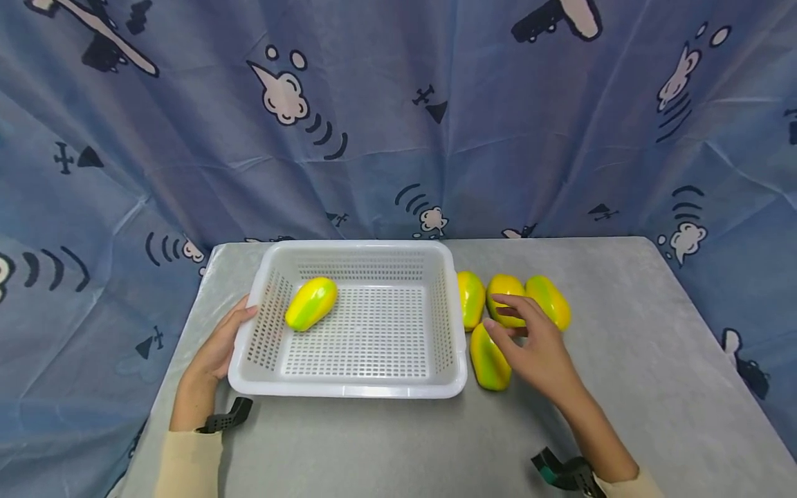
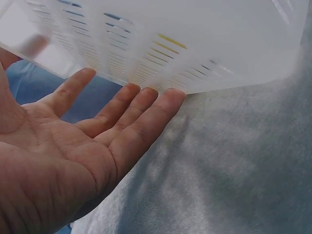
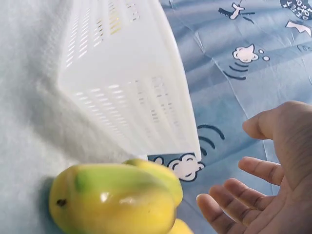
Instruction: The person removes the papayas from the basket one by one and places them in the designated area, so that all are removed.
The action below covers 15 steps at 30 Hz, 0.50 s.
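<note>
My left hand (image 1: 218, 344) holds a white perforated plastic basket (image 1: 349, 389) by its left side. The thumb reaches over the rim, and the fingertips (image 2: 171, 97) press its outer wall. Inside the basket, near its left wall, lies a yellow-green papaya (image 1: 311, 304). My right hand (image 1: 537, 344) hovers over several more papayas to the right of the basket, fingers spread and holding nothing. The nearest papaya (image 1: 489, 361) lies below the thumb. Behind it are a papaya (image 1: 471, 300) beside the basket wall, another (image 1: 506, 285) partly hidden by my fingers, and one (image 1: 549, 302) farther right.
The basket and fruit are on a grey table (image 1: 654, 360). A blue patterned curtain (image 1: 386, 124) hangs behind the table and at its sides. A dark strap (image 1: 227, 416) is round my left wrist, another (image 1: 569, 474) round my right.
</note>
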Tool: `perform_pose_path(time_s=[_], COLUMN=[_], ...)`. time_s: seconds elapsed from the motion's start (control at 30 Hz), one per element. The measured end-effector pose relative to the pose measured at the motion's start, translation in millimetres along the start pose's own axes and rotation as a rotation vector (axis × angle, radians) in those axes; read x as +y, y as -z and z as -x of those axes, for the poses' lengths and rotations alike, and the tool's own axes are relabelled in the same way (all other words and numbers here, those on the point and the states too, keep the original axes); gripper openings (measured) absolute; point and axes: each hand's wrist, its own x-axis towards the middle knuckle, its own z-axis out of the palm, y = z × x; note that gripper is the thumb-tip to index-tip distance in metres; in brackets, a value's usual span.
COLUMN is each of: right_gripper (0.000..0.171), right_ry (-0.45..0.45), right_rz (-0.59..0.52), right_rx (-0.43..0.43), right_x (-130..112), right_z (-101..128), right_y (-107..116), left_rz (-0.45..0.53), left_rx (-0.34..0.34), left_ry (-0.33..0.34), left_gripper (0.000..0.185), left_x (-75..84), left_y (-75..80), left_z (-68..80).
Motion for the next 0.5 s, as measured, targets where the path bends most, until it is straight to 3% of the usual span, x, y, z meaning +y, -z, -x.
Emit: perform_pose_path(time_s=[0.5], right_gripper=[0.045], right_ry=[0.082], right_rz=[-0.041], right_rx=[-0.068], right_x=[-27], right_z=[-19], right_y=[-8], left_rz=[-0.023], left_rx=[0.013], left_ry=[0.012], left_gripper=[0.069], left_x=[2.4], left_y=[-2.0], left_z=[0.4])
